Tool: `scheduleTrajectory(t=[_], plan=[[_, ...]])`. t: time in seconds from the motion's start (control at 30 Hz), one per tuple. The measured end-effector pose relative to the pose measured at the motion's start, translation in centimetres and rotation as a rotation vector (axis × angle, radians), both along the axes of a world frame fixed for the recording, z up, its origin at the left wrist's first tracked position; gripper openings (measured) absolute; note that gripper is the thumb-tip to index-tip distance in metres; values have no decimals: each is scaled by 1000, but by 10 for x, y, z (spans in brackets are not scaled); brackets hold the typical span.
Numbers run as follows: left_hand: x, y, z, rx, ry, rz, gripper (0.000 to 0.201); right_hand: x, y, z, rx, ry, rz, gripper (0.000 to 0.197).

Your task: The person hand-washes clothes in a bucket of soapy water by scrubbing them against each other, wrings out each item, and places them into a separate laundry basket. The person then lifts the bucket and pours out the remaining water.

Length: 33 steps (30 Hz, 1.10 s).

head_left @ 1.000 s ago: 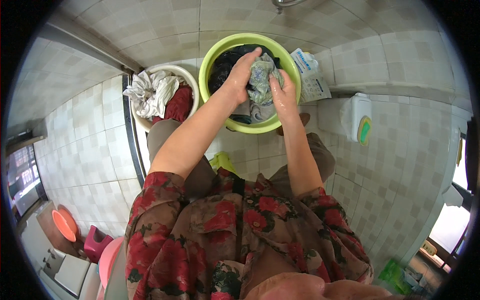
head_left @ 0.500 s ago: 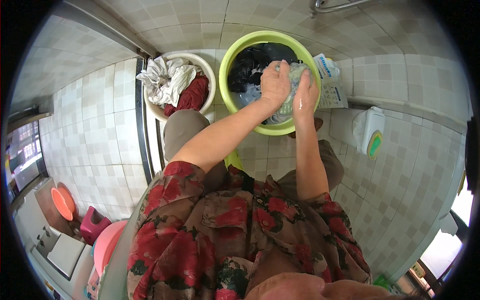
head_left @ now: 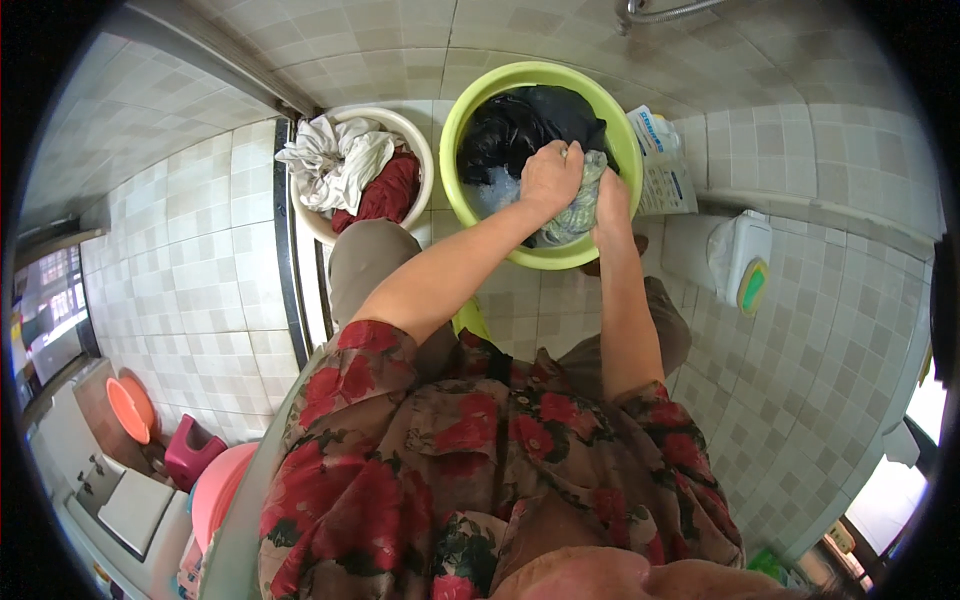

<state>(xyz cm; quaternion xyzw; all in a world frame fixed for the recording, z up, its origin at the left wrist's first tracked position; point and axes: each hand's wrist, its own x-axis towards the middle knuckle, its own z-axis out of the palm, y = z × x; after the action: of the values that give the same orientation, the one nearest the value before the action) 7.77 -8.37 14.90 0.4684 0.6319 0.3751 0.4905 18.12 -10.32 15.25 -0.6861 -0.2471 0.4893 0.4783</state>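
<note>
A wet pale green patterned cloth (head_left: 575, 214) is bunched up over the right side of a lime-green basin (head_left: 449, 150). My left hand (head_left: 552, 176) is closed on its left part, fingers curled over the fabric. On the cloth's right side, my right hand (head_left: 612, 204) grips it near the basin's rim, its fingers partly hidden. Black wet clothing (head_left: 545, 108) fills the far part of the basin, and a light bluish patch (head_left: 499, 190), water or fabric, shows at its left.
Left of the basin stands a cream tub (head_left: 427, 186) with white fabric (head_left: 335, 150) and dark red fabric (head_left: 387, 190). A white printed bag (head_left: 664, 165) leans right of the basin. Farther right a white container (head_left: 745, 245) holds a green-yellow pad (head_left: 752, 287). A metal hose (head_left: 668, 14) hangs at top.
My right hand has lowered and closed more tightly around the cloth. My left hand has shifted slightly nearer me, and the cloth looks more bunched between both hands.
</note>
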Motion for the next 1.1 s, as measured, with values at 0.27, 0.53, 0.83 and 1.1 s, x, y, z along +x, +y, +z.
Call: scheduleTrajectory(t=[0.27, 0.53, 0.83, 1.1], plan=[[-97, 28, 46, 274, -181, 56, 44, -52, 17, 86, 385, -514, 387, 47], [-274, 39, 41, 281, 407, -12, 60, -150, 26, 77, 541, -566, 815, 49], [-322, 19, -47, 8, 697, -206, 72, -18, 1, 15, 266, -840, 696, 26], [-179, 25, 60, 137, 397, -500, 52, 33, -32, -17, 91, -930, 983, 28]])
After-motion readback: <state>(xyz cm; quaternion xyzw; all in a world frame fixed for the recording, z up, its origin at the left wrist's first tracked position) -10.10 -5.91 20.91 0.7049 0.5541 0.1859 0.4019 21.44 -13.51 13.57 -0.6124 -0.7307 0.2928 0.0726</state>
